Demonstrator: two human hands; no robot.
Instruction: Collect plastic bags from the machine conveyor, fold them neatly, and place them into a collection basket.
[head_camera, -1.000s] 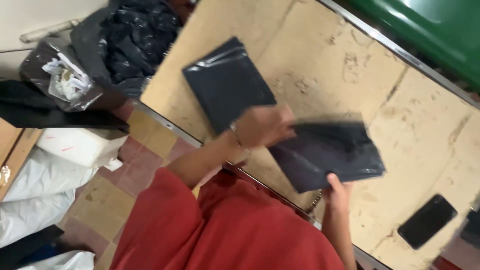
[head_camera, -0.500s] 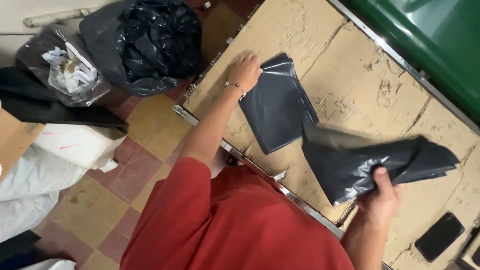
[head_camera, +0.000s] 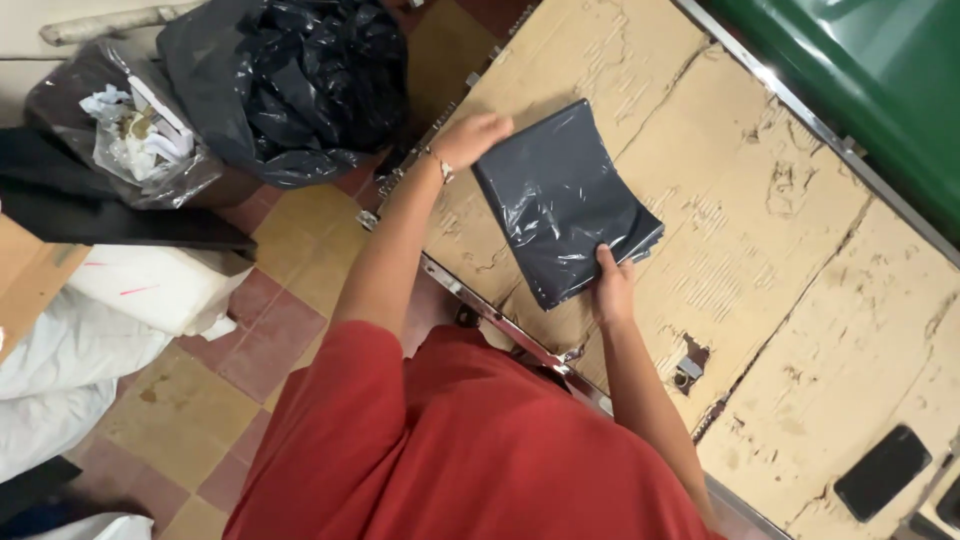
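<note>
We have a flat stack of dark grey plastic mailer bags lying on the cardboard-covered worktable, and everything else we place from that stack. Our left hand sits at the stack's far upper-left corner, fingers curled over the edge and touching it, a bracelet on the wrist just behind. Our right hand rests at the lower-right corner, fingers laid flat on top and the thumb tucked toward the edge; whether it pinches the layers or only presses them we cannot tell. Neither hand is closed around anything else.

To square such a stack well, we judge that the two hands should work opposite corners as they do here, pushing toward each other lightly, because the slick film slides and the lower sheets, which peek out at the right edge, shift easily. Pressing flat keeps trapped air from bulging the top bag.

Outward from the stack: the torn cardboard runs away to the right, and a small metal fitting shows in a hole below the stack. A black phone lies well apart, toward the lower right. A green surface lies beyond the table's far edge. Left of the stack, off the table, a full black rubbish bag stands on the tiled floor, with a clear bag of paper scraps beyond it.
</note>
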